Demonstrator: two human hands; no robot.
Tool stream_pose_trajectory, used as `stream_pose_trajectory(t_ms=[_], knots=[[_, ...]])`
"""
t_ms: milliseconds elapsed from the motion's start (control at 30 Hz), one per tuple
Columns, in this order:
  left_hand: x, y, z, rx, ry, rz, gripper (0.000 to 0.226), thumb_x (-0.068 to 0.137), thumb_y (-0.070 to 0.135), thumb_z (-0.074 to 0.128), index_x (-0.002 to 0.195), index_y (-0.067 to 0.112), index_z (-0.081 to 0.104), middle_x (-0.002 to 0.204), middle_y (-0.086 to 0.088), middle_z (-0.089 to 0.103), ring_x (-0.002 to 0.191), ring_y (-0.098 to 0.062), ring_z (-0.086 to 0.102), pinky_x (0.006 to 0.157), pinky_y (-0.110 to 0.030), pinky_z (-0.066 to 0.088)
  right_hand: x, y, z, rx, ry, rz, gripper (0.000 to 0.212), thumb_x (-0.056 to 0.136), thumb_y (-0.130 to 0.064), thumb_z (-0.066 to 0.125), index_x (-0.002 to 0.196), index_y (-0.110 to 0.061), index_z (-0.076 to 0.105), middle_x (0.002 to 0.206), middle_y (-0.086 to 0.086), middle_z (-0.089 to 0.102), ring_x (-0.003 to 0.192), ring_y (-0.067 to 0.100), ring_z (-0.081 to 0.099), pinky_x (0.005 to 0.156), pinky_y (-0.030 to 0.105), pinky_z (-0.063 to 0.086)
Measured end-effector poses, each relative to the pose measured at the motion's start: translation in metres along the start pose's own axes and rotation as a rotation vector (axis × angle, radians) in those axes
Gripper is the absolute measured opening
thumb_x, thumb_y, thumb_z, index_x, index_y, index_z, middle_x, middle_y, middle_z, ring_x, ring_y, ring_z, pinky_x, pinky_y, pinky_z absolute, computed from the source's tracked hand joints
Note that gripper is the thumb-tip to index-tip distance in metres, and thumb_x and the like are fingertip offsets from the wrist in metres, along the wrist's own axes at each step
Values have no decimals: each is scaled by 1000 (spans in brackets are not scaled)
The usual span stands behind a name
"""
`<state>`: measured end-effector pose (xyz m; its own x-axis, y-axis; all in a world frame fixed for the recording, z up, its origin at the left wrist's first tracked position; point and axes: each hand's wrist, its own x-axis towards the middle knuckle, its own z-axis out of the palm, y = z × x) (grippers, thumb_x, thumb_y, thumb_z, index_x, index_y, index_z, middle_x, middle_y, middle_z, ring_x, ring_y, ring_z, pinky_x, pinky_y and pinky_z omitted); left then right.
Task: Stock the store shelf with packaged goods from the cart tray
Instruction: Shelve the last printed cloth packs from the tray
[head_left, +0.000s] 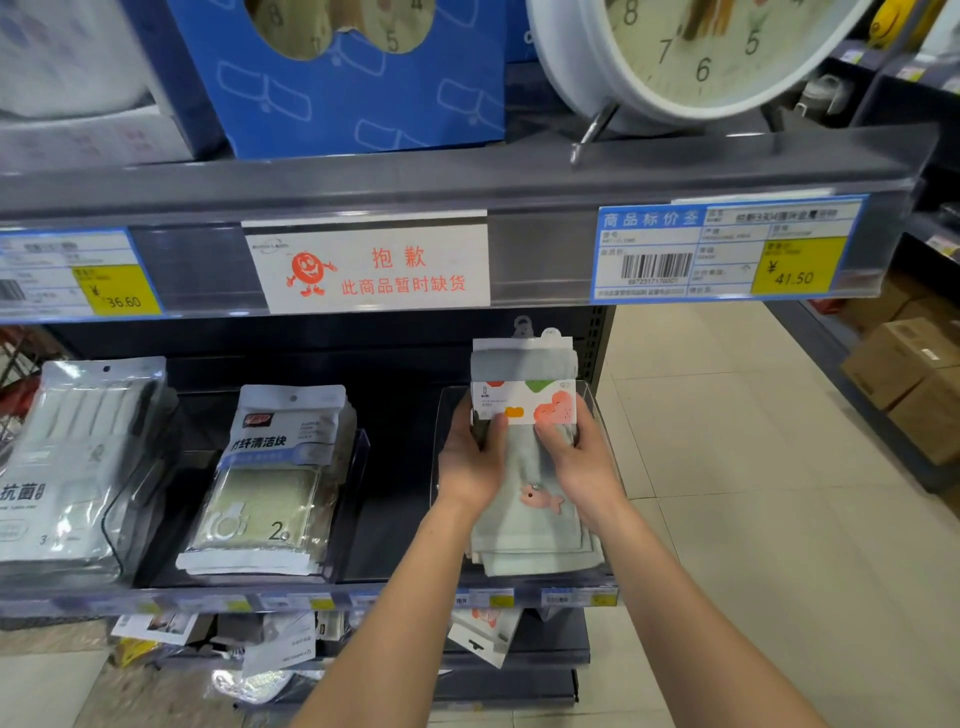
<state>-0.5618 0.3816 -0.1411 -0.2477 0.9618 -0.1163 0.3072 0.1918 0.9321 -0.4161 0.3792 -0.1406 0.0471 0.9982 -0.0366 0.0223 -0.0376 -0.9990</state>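
Store shelf (208, 597), right end: my left hand (470, 460) and right hand (584, 460) each grip a side edge of a folded pale-green towel (524, 519) just under its printed card band (524, 408), standing it upright inside a clear plastic bin (439, 426). It looks light, soft and floppy. I judge the stiffer band the surest place to hold, since lower down the loose folds would likely sag or slide apart.

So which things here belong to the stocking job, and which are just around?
Job: towel pack, left hand, right hand, clear bin.
Around: clock, blue box, sign, cloth packs, cardboard boxes.
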Motion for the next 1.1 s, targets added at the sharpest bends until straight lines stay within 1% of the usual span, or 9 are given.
stream_pose_trajectory(t_ms=[67,233,433,633,767,867,933,1000,1100], knots=[[3,5,-1,4,13,30,45,103,47,57,146,38,48,113,19,71,97,2,68,78,-17,52,2,-3,-2,-4,3,-37,27,100,-29,62,126,-37,59,119,-12,72,110,10,69,86,33,58],[9,4,2,34,-12,41,48,103,47,55,150,38,45,118,16,71,104,-9,69,84,-24,50,8,1,-3,-23,10,-19,28,99,-30,63,124,-40,60,119,-12,72,111,11,69,98,45,56],[9,-7,4,-16,-9,9,47,104,40,58,149,36,46,108,26,66,100,0,67,76,-14,47,9,9,5,-5,-1,28,34,100,-21,63,133,-29,57,121,-10,72,111,6,69,100,36,56],[10,-11,4,-13,-17,-21,55,103,43,57,154,39,37,101,31,65,96,2,67,79,-23,49,9,8,5,-60,51,52,32,97,-24,66,128,-30,59,114,-17,71,100,-10,65,84,14,50],[0,-11,5,52,34,49,61,103,42,58,157,37,30,87,16,71,79,-1,70,68,-22,52,6,12,6,-140,113,28,29,95,-36,66,123,-34,61,111,-17,73,102,-2,68,91,31,57],[-2,-13,7,78,76,110,66,102,44,57,159,35,25,109,8,73,93,-15,74,80,-35,61,1,8,6,-189,152,-12,27,97,-34,64,122,-35,58,109,-18,73,99,-4,68,86,30,60],[-5,-12,6,81,91,144,69,96,53,53,157,42,21,138,4,64,114,-18,70,95,-43,59,-1,7,6,-229,179,-27,27,97,-31,63,122,-39,55,110,-20,72,100,-6,67,85,28,58],[-11,-4,4,118,112,199,69,94,55,50,156,45,21,153,3,52,133,-21,59,106,-45,54,-1,6,7,-281,212,-43,34,95,-39,61,128,-38,52,118,-17,69,107,-2,66,93,35,57],[-18,7,1,230,150,293,64,101,42,54,160,28,31,162,-4,41,148,-24,43,116,-44,45,-3,1,8,-397,223,-82,42,94,-41,58,134,-32,48,124,-11,65,114,11,63,96,43,55]])
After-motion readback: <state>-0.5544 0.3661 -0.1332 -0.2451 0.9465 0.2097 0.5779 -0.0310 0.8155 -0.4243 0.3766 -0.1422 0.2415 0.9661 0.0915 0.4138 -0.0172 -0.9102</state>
